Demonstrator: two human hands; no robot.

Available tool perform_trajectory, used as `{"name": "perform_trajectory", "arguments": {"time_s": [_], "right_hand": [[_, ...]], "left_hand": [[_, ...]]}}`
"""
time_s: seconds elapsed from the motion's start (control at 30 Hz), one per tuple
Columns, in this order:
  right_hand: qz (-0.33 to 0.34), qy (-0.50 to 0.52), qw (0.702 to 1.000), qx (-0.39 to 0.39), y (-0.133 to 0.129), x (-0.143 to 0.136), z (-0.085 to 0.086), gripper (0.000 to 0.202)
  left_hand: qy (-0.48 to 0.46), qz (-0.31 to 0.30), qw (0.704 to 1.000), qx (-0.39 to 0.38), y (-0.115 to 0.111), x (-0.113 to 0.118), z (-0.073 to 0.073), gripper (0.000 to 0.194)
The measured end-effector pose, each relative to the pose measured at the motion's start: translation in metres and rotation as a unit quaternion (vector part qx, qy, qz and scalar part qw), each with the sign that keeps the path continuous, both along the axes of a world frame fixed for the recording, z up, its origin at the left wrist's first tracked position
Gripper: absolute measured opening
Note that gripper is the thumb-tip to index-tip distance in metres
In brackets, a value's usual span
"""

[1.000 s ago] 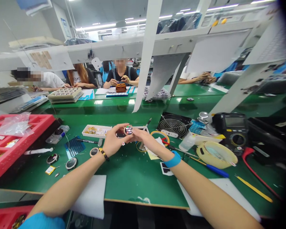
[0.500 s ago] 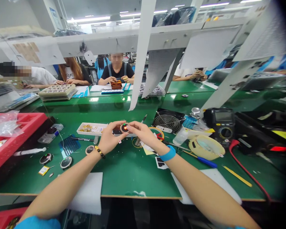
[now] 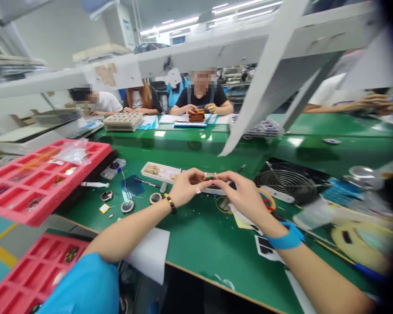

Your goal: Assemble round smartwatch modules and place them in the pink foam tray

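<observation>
Between the fingertips of both hands is a small round device (image 3: 210, 178), mostly covered by fingers, with a green and a red spot showing. My left hand (image 3: 186, 187) pinches its left side, and my right hand (image 3: 242, 189) grips the right side. Behind them lies a long white tray (image 3: 162, 172) with small yellowish parts. Left of my left wrist, round pieces rest on the green table (image 3: 196, 237): one (image 3: 155, 198) by the bracelet, another (image 3: 127, 206) further left, and a third (image 3: 106, 196) near a small yellow-and-white part (image 3: 104, 208).
Red compartment trays (image 3: 42, 179) stand at the left. A fan with a wire guard (image 3: 286, 181), a tape roll (image 3: 363, 244) and a blue-handled tool (image 3: 368, 271) lie right. White strips hang from a shelf beam (image 3: 216, 56). Several people sit across the table.
The view has swung left, bringing more of the red trays into sight and the multimeter out of it. Both hands still hold the round device, now tilted more edge-on.
</observation>
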State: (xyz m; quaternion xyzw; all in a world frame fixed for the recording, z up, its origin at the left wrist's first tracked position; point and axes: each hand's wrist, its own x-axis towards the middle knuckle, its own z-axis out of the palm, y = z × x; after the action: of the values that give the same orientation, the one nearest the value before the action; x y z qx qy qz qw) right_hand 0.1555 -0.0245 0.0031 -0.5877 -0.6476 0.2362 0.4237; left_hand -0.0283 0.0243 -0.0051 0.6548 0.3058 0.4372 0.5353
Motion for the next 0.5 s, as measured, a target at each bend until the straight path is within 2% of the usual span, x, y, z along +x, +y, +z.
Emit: {"name": "perform_trajectory", "arguments": {"time_s": [0.2, 0.37, 0.43, 0.5], "right_hand": [[-0.003, -0.021, 0.999, 0.036, 0.000, -0.001, -0.003, 0.036], [0.015, -0.010, 0.999, 0.033, -0.003, -0.003, -0.001, 0.039], [0.026, -0.002, 0.999, 0.034, -0.003, -0.004, -0.001, 0.038], [0.034, 0.001, 0.998, 0.053, -0.003, -0.005, -0.001, 0.036]], "left_hand": [[0.019, 0.022, 0.998, 0.052, -0.004, -0.002, 0.004, 0.035], [0.039, 0.048, 0.994, 0.089, -0.009, -0.004, 0.007, 0.026], [0.075, 0.085, 0.984, 0.141, -0.010, -0.005, 0.008, 0.021], [0.105, 0.125, 0.960, 0.228, -0.011, -0.007, 0.009, 0.015]]}}
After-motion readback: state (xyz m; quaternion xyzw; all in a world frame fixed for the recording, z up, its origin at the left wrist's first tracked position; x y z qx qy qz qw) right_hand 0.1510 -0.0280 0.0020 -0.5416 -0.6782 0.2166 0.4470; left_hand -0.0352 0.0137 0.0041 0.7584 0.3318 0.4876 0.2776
